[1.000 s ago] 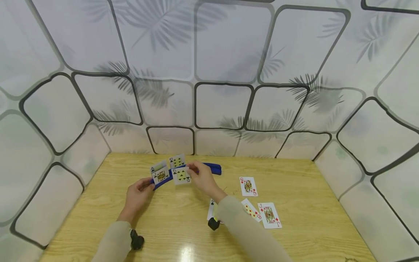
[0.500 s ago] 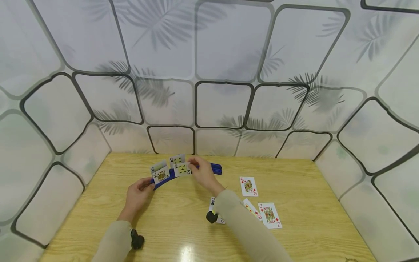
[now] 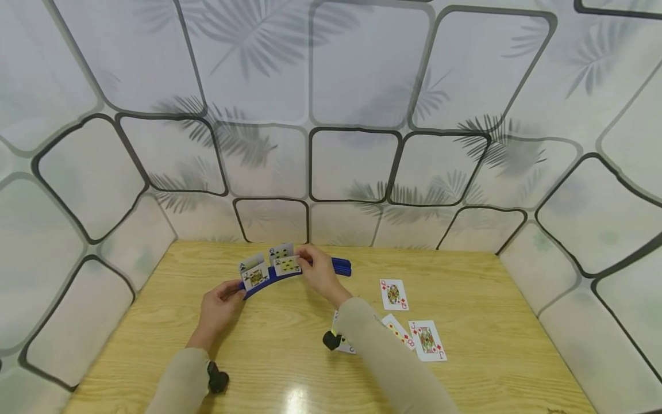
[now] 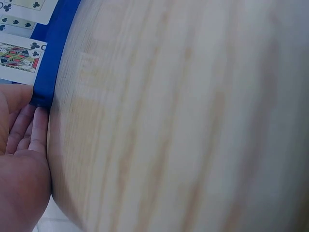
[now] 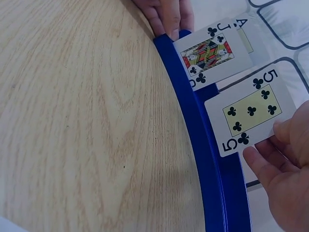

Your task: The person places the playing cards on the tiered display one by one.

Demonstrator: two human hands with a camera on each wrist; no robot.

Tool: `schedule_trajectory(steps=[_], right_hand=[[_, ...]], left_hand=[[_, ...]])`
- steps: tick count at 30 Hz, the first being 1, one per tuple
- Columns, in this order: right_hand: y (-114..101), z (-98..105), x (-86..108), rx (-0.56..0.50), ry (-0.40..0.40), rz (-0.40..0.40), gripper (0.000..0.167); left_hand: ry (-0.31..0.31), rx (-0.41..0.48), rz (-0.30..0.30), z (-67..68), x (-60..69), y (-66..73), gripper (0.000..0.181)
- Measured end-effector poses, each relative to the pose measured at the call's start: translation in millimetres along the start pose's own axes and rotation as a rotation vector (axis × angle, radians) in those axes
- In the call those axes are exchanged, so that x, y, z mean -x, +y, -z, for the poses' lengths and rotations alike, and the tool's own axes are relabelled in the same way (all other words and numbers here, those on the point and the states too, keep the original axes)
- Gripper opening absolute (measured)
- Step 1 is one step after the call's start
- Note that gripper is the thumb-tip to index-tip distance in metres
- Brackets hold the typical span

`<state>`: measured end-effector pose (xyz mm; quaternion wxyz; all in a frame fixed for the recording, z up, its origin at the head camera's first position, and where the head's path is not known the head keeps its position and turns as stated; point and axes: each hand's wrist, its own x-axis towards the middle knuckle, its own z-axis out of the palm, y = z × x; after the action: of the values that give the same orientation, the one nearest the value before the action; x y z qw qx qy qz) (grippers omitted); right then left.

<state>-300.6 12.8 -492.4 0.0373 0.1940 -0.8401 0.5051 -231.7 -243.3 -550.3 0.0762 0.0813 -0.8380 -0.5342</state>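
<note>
A curved blue card rack stands near the table's far side. My left hand grips its left end between thumb and fingers. The jack of clubs stands in the rack's front part, with an ace behind it. My right hand pinches the right edge of the five of clubs, whose lower edge is at the rack's front. Behind the five stands a six.
To the right on the wooden table lie the queen of diamonds, the jack of diamonds and an eight of diamonds. Another card is partly under my right forearm. A patterned curtain or wall surrounds the table.
My right hand has raised the five of clubs from in front of the rack and brought its lower edge to the rack. The left hand has stayed on the rack's end.
</note>
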Motion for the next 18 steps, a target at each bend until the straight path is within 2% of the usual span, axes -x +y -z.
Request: schedule_trajectory(steps=[18], right_hand=[[-1.5, -4.5, -10.4, 0.039, -0.048, 0.023, 0.016]], left_hand=[[-0.003, 0.002, 0.028, 1.2, 0.4, 5.1, 0.033]])
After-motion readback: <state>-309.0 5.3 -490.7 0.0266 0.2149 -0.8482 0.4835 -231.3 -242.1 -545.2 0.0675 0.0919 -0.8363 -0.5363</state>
